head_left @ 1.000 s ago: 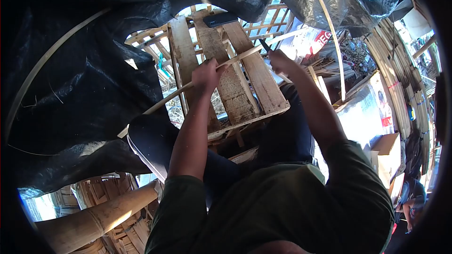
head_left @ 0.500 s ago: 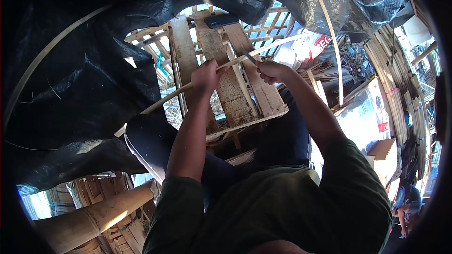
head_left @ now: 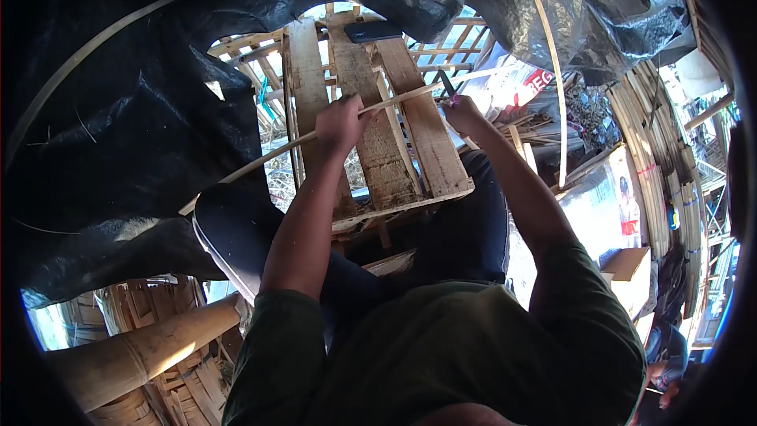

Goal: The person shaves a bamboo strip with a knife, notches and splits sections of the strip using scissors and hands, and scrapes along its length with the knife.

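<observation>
A long, pale bamboo strip (head_left: 268, 157) slants across my lap and over a slatted wooden table (head_left: 384, 159). My left hand (head_left: 340, 124) is wrapped round the strip near its middle. In my right hand (head_left: 464, 114) is a knife (head_left: 447, 83), its dark blade pointing up and away from me. The blade lies against or very close to the strip toward its far right end; contact is hard to make out. My fingers hide most of the knife's handle.
A dark phone (head_left: 373, 31) lies at the table's far end. Black plastic sheeting (head_left: 150, 134) hangs on the left and above. A thick bamboo pole (head_left: 142, 355) is at lower left, a cardboard box (head_left: 628, 276) at right. Part of another person (head_left: 669, 363) shows at lower right.
My right hand and the knife have moved right along the strip, away from my left hand, and the blade now points more upward. My left hand keeps its hold.
</observation>
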A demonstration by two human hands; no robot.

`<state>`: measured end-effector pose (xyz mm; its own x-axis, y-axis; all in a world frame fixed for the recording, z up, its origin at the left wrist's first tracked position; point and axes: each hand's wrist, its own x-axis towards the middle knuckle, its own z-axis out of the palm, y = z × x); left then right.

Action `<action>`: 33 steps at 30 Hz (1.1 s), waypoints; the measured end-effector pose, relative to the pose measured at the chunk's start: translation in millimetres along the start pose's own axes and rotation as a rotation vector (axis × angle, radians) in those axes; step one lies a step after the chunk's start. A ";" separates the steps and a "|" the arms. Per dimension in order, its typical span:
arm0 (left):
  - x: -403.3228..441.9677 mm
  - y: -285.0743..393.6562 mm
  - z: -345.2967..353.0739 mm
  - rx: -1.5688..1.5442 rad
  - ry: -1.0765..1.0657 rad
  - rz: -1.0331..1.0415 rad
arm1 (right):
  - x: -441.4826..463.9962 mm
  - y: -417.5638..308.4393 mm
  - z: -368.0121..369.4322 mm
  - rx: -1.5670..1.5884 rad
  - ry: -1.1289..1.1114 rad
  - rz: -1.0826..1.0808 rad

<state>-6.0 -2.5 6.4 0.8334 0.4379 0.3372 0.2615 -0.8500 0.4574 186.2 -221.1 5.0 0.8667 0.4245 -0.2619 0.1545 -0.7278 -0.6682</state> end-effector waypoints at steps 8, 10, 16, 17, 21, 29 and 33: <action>-20.1 6.3 -9.9 -0.100 -0.074 0.195 | 27.0 -1.0 -8.3 -0.407 0.096 -0.384; -26.6 4.2 -22.5 -0.088 -0.110 0.148 | 36.3 4.4 -8.3 -0.384 0.055 -0.477; -52.2 -22.9 -81.2 0.001 -0.163 -0.018 | 66.4 10.0 -28.1 -0.293 0.066 -0.569; -55.7 -26.1 -87.1 0.006 -0.161 -0.021 | 74.1 8.0 -31.6 -0.246 0.094 -0.551; -66.4 -36.0 -88.6 -0.041 -0.121 -0.055 | 117.8 23.4 -42.5 -0.223 0.027 -0.488; -65.9 -27.7 -60.2 0.069 0.068 0.018 | 85.3 37.4 -36.6 0.115 0.041 -0.121; -52.1 -17.3 -50.7 0.077 0.027 -0.007 | 108.7 66.8 -46.2 0.224 -0.029 0.133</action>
<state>-78.6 4.2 22.7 0.8185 0.4506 0.3564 0.3050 -0.8665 0.3952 312.7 -248.4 -36.0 0.8578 0.3511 -0.3754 -0.0714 -0.6419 -0.7635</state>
